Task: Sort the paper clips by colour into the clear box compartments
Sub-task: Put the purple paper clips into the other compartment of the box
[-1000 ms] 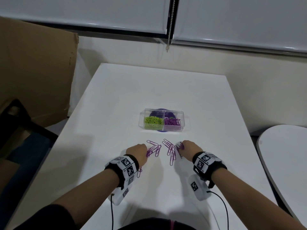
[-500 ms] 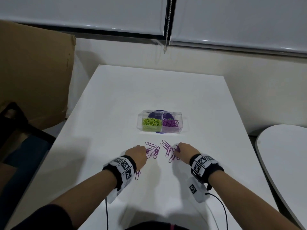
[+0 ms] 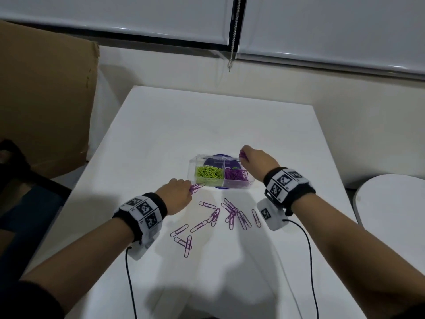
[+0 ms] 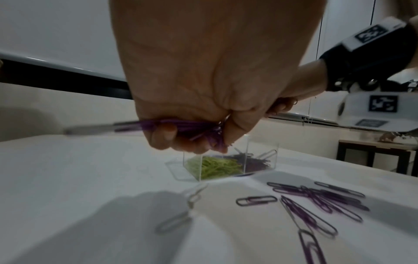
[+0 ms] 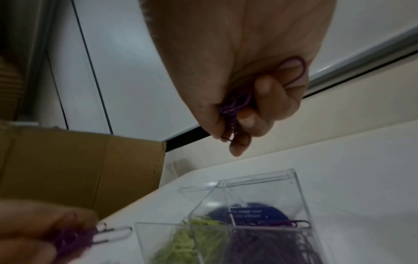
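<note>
White table (image 3: pixel 161 134), roller blinds (image 3: pixel 115 17), cardboard sheet (image 3: pixel 46 100), cream wall (image 3: pixel 299 88)

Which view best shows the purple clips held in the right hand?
Right wrist: the clips sit close-up in the curled fingers. Head view shows only a purple tip; left wrist hides them.

1 clear box (image 3: pixel 236 185) is seen, with 4 compartments: green paper clips (image 3: pixel 208 172) in 1, purple paper clips (image 3: pixel 236 175) in another, too many in each for counting; what the 2 far compartments hold cannot be made out. About 14 loose purple clips (image 3: pixel 231 211) are counted on the tabletop (image 3: pixel 184 120), between and behind the 2 grips. 1 bunch of purple clips (image 4: pixel 181 126) is held in the left grip (image 3: pixel 177 192) and 1 bunch (image 5: pixel 233 107) in the right grip (image 3: pixel 257 160); neither bunch can be counted. 2 wristbands are seen.
</note>
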